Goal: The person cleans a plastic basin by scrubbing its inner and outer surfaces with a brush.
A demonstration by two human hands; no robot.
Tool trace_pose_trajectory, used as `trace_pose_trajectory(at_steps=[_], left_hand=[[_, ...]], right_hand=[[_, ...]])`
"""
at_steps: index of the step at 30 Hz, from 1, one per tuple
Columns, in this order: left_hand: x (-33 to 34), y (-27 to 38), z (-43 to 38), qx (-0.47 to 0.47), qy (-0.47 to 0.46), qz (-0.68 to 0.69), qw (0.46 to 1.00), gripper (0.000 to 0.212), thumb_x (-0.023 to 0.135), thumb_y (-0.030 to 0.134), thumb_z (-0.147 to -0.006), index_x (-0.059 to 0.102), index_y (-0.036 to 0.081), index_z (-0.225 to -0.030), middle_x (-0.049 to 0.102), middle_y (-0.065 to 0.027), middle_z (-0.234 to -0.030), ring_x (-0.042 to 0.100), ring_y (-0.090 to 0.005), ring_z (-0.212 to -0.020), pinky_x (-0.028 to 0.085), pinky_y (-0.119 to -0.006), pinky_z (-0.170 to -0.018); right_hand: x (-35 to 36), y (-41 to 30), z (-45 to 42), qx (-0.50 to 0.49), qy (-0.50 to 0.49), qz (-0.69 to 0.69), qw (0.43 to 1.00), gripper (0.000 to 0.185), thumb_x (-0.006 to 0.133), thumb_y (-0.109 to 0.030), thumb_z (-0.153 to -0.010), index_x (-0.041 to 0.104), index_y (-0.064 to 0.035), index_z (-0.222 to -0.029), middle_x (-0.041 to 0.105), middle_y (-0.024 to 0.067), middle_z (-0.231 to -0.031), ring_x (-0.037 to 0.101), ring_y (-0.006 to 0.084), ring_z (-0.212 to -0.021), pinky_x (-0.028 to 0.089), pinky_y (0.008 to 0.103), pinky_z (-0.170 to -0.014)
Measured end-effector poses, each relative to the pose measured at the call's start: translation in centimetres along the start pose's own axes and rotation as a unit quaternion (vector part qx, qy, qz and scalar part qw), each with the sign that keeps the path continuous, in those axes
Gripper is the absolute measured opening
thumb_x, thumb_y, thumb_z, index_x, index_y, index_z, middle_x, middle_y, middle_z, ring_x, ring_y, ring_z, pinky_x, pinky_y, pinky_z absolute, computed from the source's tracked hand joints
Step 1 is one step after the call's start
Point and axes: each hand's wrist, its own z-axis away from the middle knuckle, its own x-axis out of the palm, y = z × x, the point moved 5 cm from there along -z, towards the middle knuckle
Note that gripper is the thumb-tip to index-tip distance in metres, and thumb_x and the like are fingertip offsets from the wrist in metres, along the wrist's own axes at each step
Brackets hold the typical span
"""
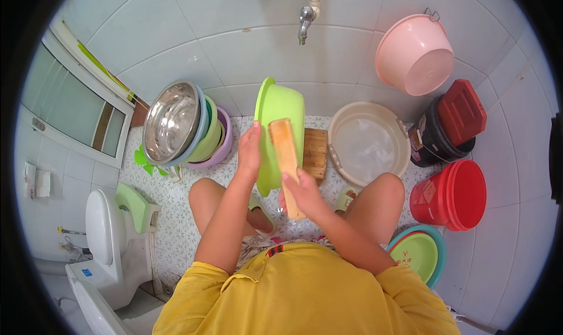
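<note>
A lime-green plastic basin (290, 102) stands on edge in front of me, its rim to the left and its outer side to the right. My left hand (250, 146) grips it at the rim. In my right hand (302, 193) is the handle of a wooden scrubbing brush (286, 152), whose head lies against or just over the basin's outer side. A wooden block or low stool (316, 153) is partly hidden behind the basin. To the right, a beige basin (369, 146) of water sits on the patterned tile floor.
Stacked basins, a steel one (171, 121) on top, lean at the left. A toilet (103, 229) and a green-topped stool (133, 207) are nearer. On the right are a black bucket (426, 137), a red bucket (440, 194) and nested basins (418, 251). Above are a tap (305, 22) and a pink basin (415, 53).
</note>
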Motion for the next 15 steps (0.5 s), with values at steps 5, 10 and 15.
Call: trace_pose_trajectory(at_steps=[5,10,15], left_hand=[[0.5,1.0,0.3,0.009,-0.003,0.017,1.000,0.041,0.042,0.041,-0.095,0.058,0.005,-0.083,0.055,-0.0005,-0.075,0.048,-0.0085,-0.067,0.041,-0.024,-0.062],[0.2,0.9,0.3,0.007,-0.006,0.007,1.000,0.042,0.042,0.040,-0.095,0.059,0.003,-0.086,0.055,-0.0004,-0.075,0.048,-0.0079,-0.066,0.041,-0.024,-0.060],[-1.7,0.2,-0.7,0.034,0.003,-0.009,0.999,0.042,0.043,0.039,-0.095,0.060,0.001,-0.092,0.058,-0.0017,-0.078,0.050,-0.0080,-0.068,0.042,-0.024,-0.061]], right_hand=[[0.6,1.7,1.0,0.036,-0.028,0.067,0.997,0.022,0.047,-0.024,-0.095,0.047,-0.0034,-0.102,0.056,0.0090,-0.064,0.056,0.0161,-0.049,0.047,0.0284,-0.044],[-2.4,-1.0,-1.1,-0.016,0.040,0.016,0.999,0.025,0.047,-0.024,-0.095,0.047,-0.0001,-0.101,0.055,0.0096,-0.063,0.054,0.0162,-0.046,0.047,0.0279,-0.041],[-3.6,-3.1,-1.8,0.005,0.008,0.047,0.999,0.022,0.048,-0.024,-0.094,0.048,-0.0024,-0.100,0.057,0.0090,-0.069,0.057,0.0169,-0.053,0.051,0.0293,-0.050]])
